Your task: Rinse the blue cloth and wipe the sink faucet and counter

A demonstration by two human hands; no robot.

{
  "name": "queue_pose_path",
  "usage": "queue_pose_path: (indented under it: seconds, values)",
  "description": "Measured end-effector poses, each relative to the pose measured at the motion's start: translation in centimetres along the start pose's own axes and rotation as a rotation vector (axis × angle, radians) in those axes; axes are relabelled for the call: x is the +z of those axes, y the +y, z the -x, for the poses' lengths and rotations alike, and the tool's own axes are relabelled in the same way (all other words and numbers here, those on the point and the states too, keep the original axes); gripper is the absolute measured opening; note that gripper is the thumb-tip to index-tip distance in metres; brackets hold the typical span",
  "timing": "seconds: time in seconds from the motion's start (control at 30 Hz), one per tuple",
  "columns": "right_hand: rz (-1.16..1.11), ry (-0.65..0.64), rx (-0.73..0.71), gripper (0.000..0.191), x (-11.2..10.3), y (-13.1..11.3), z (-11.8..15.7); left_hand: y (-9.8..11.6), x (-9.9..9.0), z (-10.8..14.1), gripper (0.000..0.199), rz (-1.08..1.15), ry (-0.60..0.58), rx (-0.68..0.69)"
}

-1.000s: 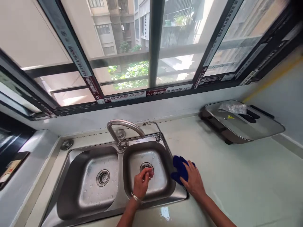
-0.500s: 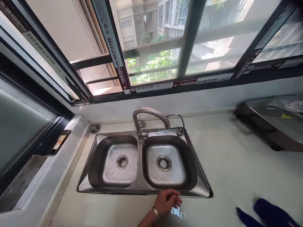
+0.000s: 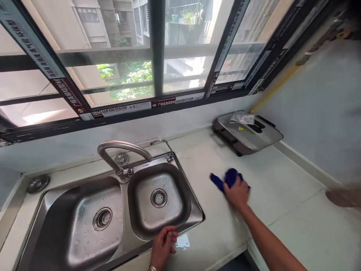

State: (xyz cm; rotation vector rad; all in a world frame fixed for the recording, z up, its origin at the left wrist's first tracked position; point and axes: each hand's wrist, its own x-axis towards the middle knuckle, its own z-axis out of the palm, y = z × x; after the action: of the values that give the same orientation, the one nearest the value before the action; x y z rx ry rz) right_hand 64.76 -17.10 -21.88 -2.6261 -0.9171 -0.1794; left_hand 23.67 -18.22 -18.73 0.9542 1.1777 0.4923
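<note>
A dark blue cloth lies bunched on the pale counter, right of the sink. My right hand presses on it, fingers curled round part of it. At the front rim of the right basin, my left hand hovers with loosely curled fingers, nothing visible in them, and a bracelet on the wrist. Beside it is a small wet patch on the counter. The curved faucet stands behind the two basins, and water drops dot the left basin.
An electric pan with a glass lid stands at the back right, a crumpled plastic bag on top. A brown object is at the far right edge. Windows line the wall behind the sink.
The view has turned right, so the sink appears further left. My right arm is now in view with its hand on the blue cloth, which lies farther in on the counter. My left hand stays by the sink's front rim.
</note>
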Motion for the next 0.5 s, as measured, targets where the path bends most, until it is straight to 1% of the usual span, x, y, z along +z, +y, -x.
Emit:
queue_pose_path:
  seconds: [0.07, 0.13, 0.17, 0.23, 0.3, 0.37, 0.43, 0.5]
  values:
    - [-0.019, -0.075, -0.118, 0.079, 1.2, -5.8, 0.6, 0.2, 0.3, 0.1, 0.076, -0.077, 0.009, 0.013]
    - [-0.034, -0.145, -0.216, 0.077, 1.9, -10.8, 2.2, 0.4, 0.7, 0.3, 0.075, -0.135, 0.023, 0.021]
    - [-0.039, -0.170, -0.270, 0.077, 2.1, -12.7, 3.3, 0.5, 0.8, 0.3, 0.074, -0.154, 0.031, 0.022]
    - [-0.058, -0.190, -0.388, 0.080, 2.1, -15.0, 5.4, 0.8, 1.0, 0.4, 0.075, -0.174, 0.048, 0.019]
    - [-0.074, -0.204, -0.537, 0.087, 1.7, -15.7, 7.4, 0.9, 1.2, 0.3, 0.076, -0.193, 0.063, 0.016]
    - [-0.084, -0.252, -0.705, 0.088, 1.2, -15.4, 9.2, 0.9, 1.3, 0.1, 0.075, -0.229, 0.080, 0.011]
    - [-0.117, -0.357, -0.873, 0.080, 0.7, -14.4, 10.9, 0.7, 1.3, 0.0, 0.073, -0.264, 0.096, 0.012]
    - [-0.208, -0.471, -0.967, 0.069, 0.1, -13.2, 12.4, 0.5, 1.2, -0.3, 0.073, -0.278, 0.102, 0.019]
